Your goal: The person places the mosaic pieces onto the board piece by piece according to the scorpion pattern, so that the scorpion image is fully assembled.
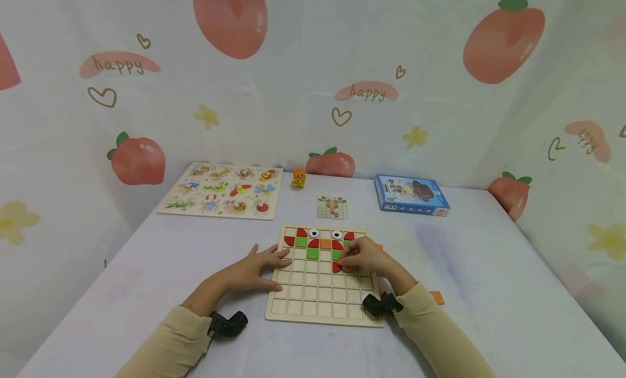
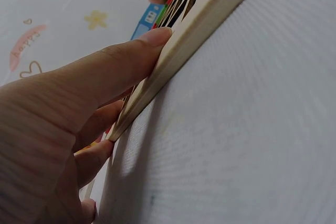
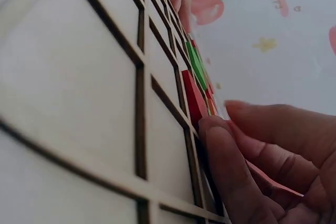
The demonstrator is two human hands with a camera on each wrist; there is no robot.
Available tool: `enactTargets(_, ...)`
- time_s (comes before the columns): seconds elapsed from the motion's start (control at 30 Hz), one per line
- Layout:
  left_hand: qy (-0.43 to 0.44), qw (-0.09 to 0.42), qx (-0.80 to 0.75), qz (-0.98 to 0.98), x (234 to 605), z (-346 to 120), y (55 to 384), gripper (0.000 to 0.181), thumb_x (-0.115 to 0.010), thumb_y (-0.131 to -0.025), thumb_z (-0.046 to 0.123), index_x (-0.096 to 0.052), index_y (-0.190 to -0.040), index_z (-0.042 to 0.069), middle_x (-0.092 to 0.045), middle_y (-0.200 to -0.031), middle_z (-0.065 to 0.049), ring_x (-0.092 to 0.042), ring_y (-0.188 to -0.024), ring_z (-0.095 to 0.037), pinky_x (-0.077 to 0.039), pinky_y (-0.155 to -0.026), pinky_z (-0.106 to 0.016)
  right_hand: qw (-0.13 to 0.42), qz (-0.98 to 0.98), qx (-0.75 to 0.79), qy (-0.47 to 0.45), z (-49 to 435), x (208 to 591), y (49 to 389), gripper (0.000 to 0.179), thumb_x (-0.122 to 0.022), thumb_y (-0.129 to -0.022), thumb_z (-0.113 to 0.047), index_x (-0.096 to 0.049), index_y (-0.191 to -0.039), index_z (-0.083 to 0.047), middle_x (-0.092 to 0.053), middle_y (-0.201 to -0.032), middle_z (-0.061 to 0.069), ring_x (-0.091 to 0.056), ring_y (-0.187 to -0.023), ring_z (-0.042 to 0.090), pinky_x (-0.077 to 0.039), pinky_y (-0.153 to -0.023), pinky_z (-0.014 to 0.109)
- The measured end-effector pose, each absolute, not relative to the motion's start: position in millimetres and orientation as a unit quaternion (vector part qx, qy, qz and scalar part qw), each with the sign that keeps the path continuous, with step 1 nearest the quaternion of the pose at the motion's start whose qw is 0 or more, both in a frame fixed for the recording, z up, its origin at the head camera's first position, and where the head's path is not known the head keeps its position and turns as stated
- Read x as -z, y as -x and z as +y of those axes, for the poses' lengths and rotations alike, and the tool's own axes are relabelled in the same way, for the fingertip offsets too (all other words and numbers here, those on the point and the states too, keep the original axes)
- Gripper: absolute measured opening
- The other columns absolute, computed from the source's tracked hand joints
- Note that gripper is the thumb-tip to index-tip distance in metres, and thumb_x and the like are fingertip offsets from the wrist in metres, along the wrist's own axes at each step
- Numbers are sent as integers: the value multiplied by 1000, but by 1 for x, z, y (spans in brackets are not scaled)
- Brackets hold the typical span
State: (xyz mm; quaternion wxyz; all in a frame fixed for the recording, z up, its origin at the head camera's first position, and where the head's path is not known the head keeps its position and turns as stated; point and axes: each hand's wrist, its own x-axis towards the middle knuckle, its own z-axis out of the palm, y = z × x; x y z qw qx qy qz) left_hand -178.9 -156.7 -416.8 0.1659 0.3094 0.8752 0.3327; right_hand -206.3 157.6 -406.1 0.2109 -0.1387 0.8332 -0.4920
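A wooden grid board (image 1: pixel 303 294) lies on the table with coloured tiles in its upper rows: red quarter-round tiles (image 1: pixel 289 240), green square tiles (image 1: pixel 312 253), an orange tile (image 1: pixel 325 244) and two eye tiles (image 1: pixel 313 233). My left hand (image 1: pixel 254 269) rests spread along the board's left edge, thumb on the frame (image 2: pixel 152 77). Over the board's right half, my right hand (image 1: pixel 364 257) has its curled fingertips at a red quarter-round tile (image 3: pixel 194 98) below a green one. A reddish flat edge (image 3: pixel 273 179) shows inside that hand's curled fingers.
Behind the board lies a small pattern card (image 1: pixel 332 208). An insect puzzle board (image 1: pixel 225 190) is at back left, beside an orange-yellow toy figure (image 1: pixel 299 177). A blue box (image 1: pixel 412 195) stands at back right. An orange tile (image 1: pixel 437 297) lies by the right sleeve.
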Motion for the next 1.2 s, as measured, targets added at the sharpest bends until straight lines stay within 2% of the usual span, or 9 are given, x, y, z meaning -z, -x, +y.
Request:
enactTargets(0.2,-308,168,-333,875,416,-155,179,65,-72,-78,41,-52,-134,16,-32,-151,-2,-9,-146,-29,12,-111,-61,231,818,509,136,166,403,207,23,-65,-87,-16,-66,-94,5,-69,-80,8,-66,-69,14,-58,-69,30)
enactTargets(0.37,-307,168,-334,875,415,-156,178,65,-73,-77,40,-52,-134,15,-32,-151,-3,-9,-145,-30,12,-111,-61,228,824,497,145,175,400,205,28,-65,-87,-23,-68,-97,3,-70,-88,8,-69,-79,17,-58,-76,32)
enactTargets(0.6,-306,166,-336,875,414,-156,178,64,-73,-77,39,-53,-133,16,-33,-151,-2,-10,-145,-30,12,-111,-60,230,830,488,138,192,397,197,32,-66,-86,-29,-67,-100,0,-70,-92,7,-68,-83,16,-55,-82,29)
enactTargets(0.73,-303,169,-335,876,414,-156,178,64,-73,-77,39,-53,-133,15,-33,-151,-2,-10,-145,-30,12,-111,-60,226,835,479,149,203,394,191,31,-67,-85,-27,-68,-102,-1,-68,-93,3,-60,-88,15,-49,-80,28)
enactTargets(0.83,-304,169,-334,876,414,-156,178,65,-73,-77,40,-53,-133,15,-33,-151,-2,-9,-146,-30,12,-111,-61,223,837,473,161,210,393,186,29,-68,-85,-24,-68,-102,-1,-67,-91,2,-55,-83,13,-47,-73,27)
enactTargets(0.93,-304,168,-332,877,414,-156,178,65,-73,-77,40,-53,-133,15,-33,-151,-2,-10,-146,-30,12,-111,-61,228,835,473,167,218,393,181,30,-68,-85,-22,-67,-104,1,-68,-93,5,-58,-79,12,-51,-73,24)
enactTargets(1.07,-306,166,-330,877,415,-156,179,65,-72,-77,41,-53,-133,15,-33,-151,-2,-10,-145,-30,12,-111,-61,239,826,483,168,229,393,172,32,-68,-85,-20,-65,-107,3,-69,-98,12,-62,-84,10,-53,-78,21)
enactTargets(1.2,-305,166,-331,877,416,-156,179,65,-73,-77,41,-53,-133,15,-33,-151,-2,-10,-146,-29,12,-111,-60,246,821,490,162,241,393,163,34,-68,-85,-19,-64,-109,5,-69,-102,17,-62,-82,9,-53,-77,20)
